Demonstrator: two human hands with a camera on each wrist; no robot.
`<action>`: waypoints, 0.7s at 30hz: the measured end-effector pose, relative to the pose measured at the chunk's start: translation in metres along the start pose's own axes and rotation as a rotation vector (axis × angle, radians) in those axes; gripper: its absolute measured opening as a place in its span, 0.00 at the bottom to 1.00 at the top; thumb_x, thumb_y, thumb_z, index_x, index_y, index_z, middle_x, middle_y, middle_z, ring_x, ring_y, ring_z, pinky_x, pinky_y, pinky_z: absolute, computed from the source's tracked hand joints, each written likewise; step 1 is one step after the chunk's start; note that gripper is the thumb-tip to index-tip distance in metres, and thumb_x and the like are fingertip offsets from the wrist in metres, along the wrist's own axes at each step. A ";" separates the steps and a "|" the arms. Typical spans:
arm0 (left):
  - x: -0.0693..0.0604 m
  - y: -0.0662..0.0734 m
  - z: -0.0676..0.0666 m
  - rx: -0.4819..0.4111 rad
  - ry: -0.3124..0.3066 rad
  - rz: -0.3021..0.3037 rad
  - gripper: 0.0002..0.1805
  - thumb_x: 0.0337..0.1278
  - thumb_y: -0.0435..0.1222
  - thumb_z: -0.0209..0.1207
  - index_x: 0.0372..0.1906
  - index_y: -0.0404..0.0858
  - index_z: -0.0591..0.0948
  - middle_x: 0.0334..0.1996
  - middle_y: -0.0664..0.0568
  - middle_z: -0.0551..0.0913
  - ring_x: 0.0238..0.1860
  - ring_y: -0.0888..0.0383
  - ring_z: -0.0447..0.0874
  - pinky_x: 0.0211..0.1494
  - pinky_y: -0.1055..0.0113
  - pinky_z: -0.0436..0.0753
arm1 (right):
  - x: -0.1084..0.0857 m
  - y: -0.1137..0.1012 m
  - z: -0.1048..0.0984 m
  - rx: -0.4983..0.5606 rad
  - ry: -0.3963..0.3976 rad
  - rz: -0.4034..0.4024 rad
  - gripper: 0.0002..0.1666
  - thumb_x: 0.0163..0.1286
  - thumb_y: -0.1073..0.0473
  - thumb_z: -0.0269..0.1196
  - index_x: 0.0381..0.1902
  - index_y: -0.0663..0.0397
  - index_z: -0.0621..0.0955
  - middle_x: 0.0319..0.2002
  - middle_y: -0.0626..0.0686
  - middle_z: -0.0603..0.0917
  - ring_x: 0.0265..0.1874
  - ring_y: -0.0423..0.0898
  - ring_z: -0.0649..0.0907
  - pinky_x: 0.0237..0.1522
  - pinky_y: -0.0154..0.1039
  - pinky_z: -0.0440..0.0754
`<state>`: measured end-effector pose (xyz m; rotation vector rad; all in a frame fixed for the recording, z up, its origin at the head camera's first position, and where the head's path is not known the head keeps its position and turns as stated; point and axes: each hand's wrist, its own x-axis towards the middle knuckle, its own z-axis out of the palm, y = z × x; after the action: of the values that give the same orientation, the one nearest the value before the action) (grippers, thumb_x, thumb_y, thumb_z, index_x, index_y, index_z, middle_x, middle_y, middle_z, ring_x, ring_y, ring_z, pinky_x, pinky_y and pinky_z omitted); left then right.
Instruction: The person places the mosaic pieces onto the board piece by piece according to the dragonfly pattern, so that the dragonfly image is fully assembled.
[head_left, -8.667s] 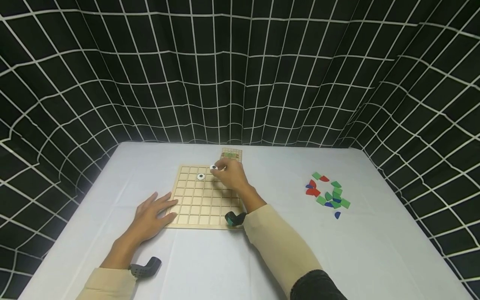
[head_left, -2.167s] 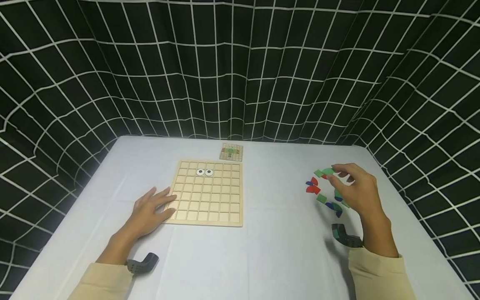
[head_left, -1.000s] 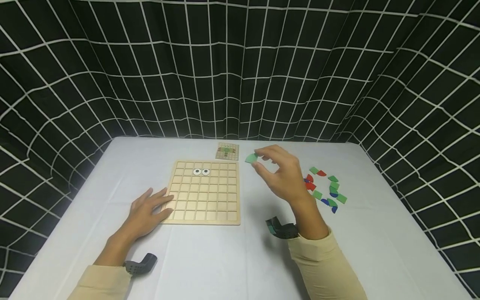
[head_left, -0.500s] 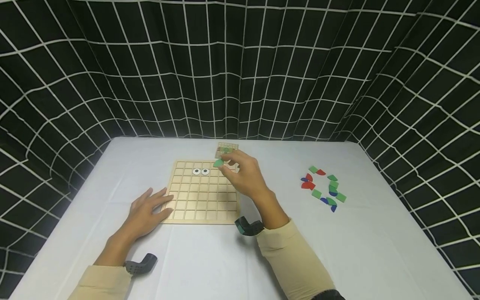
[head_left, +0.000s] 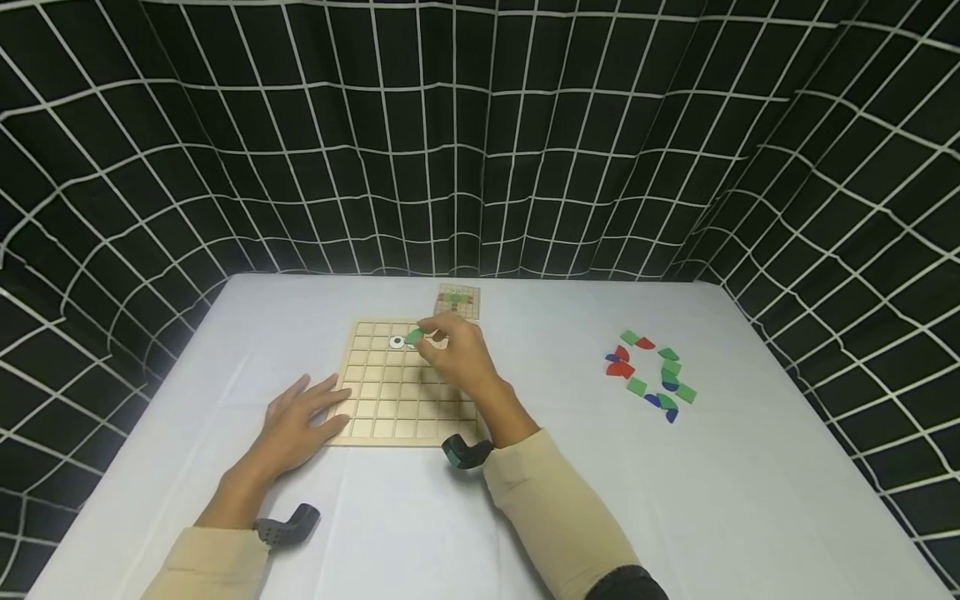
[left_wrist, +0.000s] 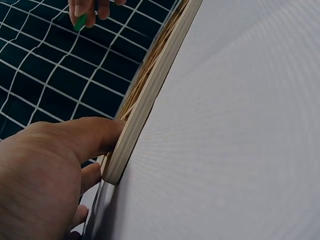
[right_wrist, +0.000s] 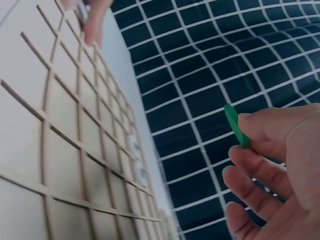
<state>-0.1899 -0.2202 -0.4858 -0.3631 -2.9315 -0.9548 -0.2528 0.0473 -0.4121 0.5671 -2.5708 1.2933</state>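
Note:
A pale wooden grid board (head_left: 386, 408) lies flat on the table, its cells framed by raised strips. My left hand (head_left: 298, 423) rests on its left edge with fingers spread; in the left wrist view the thumb (left_wrist: 95, 135) touches the wooden rim. Between thumb and forefinger, my right hand (head_left: 463, 357) pinches a green rounded tile (right_wrist: 236, 126) above the board's upper part. Two round eye pieces sit side by side in upper cells; the left eye piece (head_left: 397, 342) shows, while the held tile and fingers partly cover the right one.
A small printed pattern card (head_left: 467, 304) lies just behind the board. To the right, several loose red, blue and green tiles (head_left: 636, 387) are scattered on the white-covered table (head_left: 570, 400). Black grid-patterned curtain (head_left: 480, 150) surrounds the table.
The second eye piece was set beside the first. My right hand went to the loose tiles, took a green one and carried it left over the board. My left hand stayed put.

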 end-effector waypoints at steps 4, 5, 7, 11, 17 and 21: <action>0.001 0.001 0.000 0.001 -0.001 0.003 0.24 0.60 0.44 0.63 0.60 0.40 0.79 0.69 0.43 0.64 0.72 0.36 0.44 0.69 0.37 0.41 | 0.002 0.002 0.012 0.008 -0.010 0.063 0.16 0.64 0.61 0.67 0.49 0.59 0.83 0.44 0.51 0.84 0.44 0.48 0.82 0.41 0.35 0.80; 0.000 0.001 0.000 0.001 -0.001 0.003 0.24 0.60 0.44 0.63 0.60 0.40 0.79 0.69 0.43 0.65 0.72 0.36 0.45 0.69 0.37 0.41 | 0.002 0.003 0.015 0.006 -0.010 0.074 0.16 0.64 0.60 0.67 0.49 0.58 0.83 0.44 0.50 0.84 0.45 0.48 0.82 0.41 0.35 0.80; 0.000 0.001 0.000 0.003 0.001 0.006 0.24 0.60 0.43 0.63 0.60 0.40 0.79 0.69 0.42 0.65 0.72 0.36 0.45 0.69 0.37 0.41 | 0.004 0.004 0.022 0.005 -0.007 0.086 0.16 0.64 0.60 0.67 0.49 0.57 0.83 0.44 0.50 0.85 0.45 0.48 0.82 0.41 0.35 0.80; 0.000 0.001 0.001 0.009 0.008 0.007 0.24 0.59 0.43 0.63 0.59 0.40 0.79 0.69 0.42 0.65 0.72 0.35 0.46 0.69 0.36 0.41 | 0.009 0.007 0.033 0.011 -0.023 0.100 0.16 0.64 0.60 0.67 0.50 0.59 0.83 0.45 0.51 0.85 0.44 0.46 0.82 0.41 0.32 0.80; 0.000 0.000 0.002 0.013 0.008 0.003 0.24 0.59 0.44 0.63 0.59 0.41 0.79 0.69 0.43 0.65 0.72 0.35 0.45 0.68 0.36 0.41 | 0.012 0.009 0.045 -0.004 -0.097 0.174 0.16 0.66 0.60 0.66 0.51 0.59 0.82 0.47 0.52 0.84 0.43 0.45 0.83 0.41 0.31 0.81; 0.001 0.000 0.002 0.008 0.007 -0.002 0.24 0.59 0.44 0.63 0.60 0.42 0.79 0.69 0.43 0.65 0.72 0.36 0.45 0.69 0.36 0.40 | 0.013 0.011 0.050 -0.065 -0.131 0.229 0.16 0.66 0.58 0.65 0.51 0.56 0.82 0.46 0.50 0.84 0.44 0.43 0.82 0.45 0.33 0.80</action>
<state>-0.1908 -0.2191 -0.4872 -0.3551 -2.9289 -0.9429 -0.2697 0.0102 -0.4454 0.3642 -2.8446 1.2721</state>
